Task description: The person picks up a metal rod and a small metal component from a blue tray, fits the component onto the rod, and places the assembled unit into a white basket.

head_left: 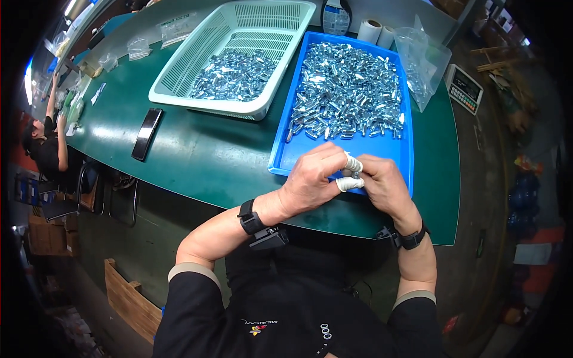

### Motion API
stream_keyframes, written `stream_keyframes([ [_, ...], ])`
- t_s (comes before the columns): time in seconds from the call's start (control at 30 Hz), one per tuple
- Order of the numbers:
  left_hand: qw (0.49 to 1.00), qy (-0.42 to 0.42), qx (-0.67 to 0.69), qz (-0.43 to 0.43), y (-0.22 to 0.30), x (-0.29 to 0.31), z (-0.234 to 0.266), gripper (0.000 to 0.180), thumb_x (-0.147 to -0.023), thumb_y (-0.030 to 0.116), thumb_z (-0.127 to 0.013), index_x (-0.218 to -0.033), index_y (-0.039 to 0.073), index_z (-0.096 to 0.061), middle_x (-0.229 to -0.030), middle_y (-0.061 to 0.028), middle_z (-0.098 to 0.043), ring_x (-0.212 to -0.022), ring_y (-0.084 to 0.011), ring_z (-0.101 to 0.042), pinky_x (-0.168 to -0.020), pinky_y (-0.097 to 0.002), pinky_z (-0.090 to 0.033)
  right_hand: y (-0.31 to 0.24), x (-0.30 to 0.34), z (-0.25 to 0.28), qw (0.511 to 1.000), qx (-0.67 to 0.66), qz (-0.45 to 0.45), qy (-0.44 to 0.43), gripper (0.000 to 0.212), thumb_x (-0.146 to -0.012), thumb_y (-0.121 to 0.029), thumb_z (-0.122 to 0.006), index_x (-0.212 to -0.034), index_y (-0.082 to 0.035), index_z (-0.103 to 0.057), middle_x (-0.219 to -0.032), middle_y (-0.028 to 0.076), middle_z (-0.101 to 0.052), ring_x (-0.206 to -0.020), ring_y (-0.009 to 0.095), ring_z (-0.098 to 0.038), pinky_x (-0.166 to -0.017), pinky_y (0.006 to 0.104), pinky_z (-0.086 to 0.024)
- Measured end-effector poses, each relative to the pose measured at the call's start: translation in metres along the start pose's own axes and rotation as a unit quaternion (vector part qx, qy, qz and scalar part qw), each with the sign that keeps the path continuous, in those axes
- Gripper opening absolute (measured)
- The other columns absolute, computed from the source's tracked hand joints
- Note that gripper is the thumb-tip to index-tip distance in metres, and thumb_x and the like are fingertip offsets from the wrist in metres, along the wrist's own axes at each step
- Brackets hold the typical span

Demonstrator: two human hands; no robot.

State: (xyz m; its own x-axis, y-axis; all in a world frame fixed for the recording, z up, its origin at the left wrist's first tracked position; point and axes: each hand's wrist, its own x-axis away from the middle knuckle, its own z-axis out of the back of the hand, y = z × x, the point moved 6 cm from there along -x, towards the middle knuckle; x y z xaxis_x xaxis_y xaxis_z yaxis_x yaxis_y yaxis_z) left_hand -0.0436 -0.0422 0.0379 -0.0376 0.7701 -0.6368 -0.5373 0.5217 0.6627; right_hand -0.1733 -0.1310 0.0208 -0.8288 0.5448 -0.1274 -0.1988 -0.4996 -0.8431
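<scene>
Both hands meet over the near end of a blue tray (290, 154) full of small shiny metal fittings (346, 89). My left hand (313, 178), with white coverings on its thumb and forefinger, pinches one small metal fitting (356, 175). The fingers of my right hand (385, 186) are curled in against the same piece from the other side. Most of that piece is hidden by the fingers. Behind and to the left, a pale green basket (170, 89) holds more of the fittings.
A dark phone (147, 134) lies on the green table (209, 161), left of the tray. Clear plastic bags (422, 65) and white rolls (370, 31) stand by its far right. A scale (464, 88) is beyond the right edge. Another person (51, 143) sits at far left.
</scene>
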Motion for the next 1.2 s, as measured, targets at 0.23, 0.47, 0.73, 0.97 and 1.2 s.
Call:
stream_keyframes([
  [0.23,0.999,0.028,-0.039,-0.009,0.005,-0.003,-0.002,0.026,-0.077,0.013,-0.089,-0.090,0.004,-0.069,-0.081,-0.0068,-0.068,-0.075,-0.0249,-0.063,-0.068,-0.0354,-0.049,0.000,0.003,0.003,0.999,0.028,-0.015,0.012,0.016,-0.092,-0.003,-0.067,-0.106,-0.002,-0.075,-0.088,0.018,-0.071,-0.078,0.036,-0.070,-0.068,0.0397,-0.052],
  [0.47,0.996,0.075,-0.042,0.015,-0.002,0.000,0.007,0.023,-0.078,0.010,-0.089,-0.088,0.003,-0.069,-0.081,-0.0071,-0.070,-0.075,-0.0236,-0.064,-0.066,-0.0339,-0.050,-0.007,0.003,0.005,0.998,0.022,-0.016,0.049,0.015,-0.091,-0.005,-0.069,-0.104,0.000,-0.076,-0.092,0.018,-0.074,-0.080,0.034,-0.073,-0.069,0.0388,-0.054],
  [0.73,0.995,0.066,0.013,0.072,-0.009,0.003,0.008,0.021,-0.080,0.007,-0.087,-0.088,0.000,-0.068,-0.085,-0.0098,-0.070,-0.079,-0.0240,-0.067,-0.070,-0.0347,-0.053,-0.010,0.003,0.004,0.995,0.056,0.050,0.067,0.013,-0.091,-0.004,-0.071,-0.103,-0.001,-0.076,-0.090,0.017,-0.074,-0.083,0.033,-0.071,-0.072,0.0396,-0.054],
  [0.97,0.992,0.003,-0.018,0.123,-0.013,0.002,0.001,0.019,-0.084,0.007,-0.084,-0.090,0.000,-0.068,-0.088,-0.0102,-0.071,-0.084,-0.0235,-0.069,-0.074,-0.0349,-0.054,-0.006,0.003,0.007,0.996,0.024,0.014,0.080,0.013,-0.090,-0.005,-0.072,-0.101,0.000,-0.074,-0.088,0.016,-0.072,-0.082,0.032,-0.071,-0.071,0.0392,-0.054],
  [1.2,0.981,0.084,0.066,0.160,-0.008,0.000,0.031,0.013,-0.089,0.004,-0.080,-0.093,-0.001,-0.069,-0.090,-0.0075,-0.071,-0.085,-0.0153,-0.068,-0.078,-0.0299,-0.055,-0.008,0.003,0.004,0.998,0.014,0.022,0.056,0.011,-0.091,-0.007,-0.072,-0.098,0.001,-0.074,-0.085,0.016,-0.072,-0.075,0.031,-0.070,-0.068,0.0389,-0.053],
])
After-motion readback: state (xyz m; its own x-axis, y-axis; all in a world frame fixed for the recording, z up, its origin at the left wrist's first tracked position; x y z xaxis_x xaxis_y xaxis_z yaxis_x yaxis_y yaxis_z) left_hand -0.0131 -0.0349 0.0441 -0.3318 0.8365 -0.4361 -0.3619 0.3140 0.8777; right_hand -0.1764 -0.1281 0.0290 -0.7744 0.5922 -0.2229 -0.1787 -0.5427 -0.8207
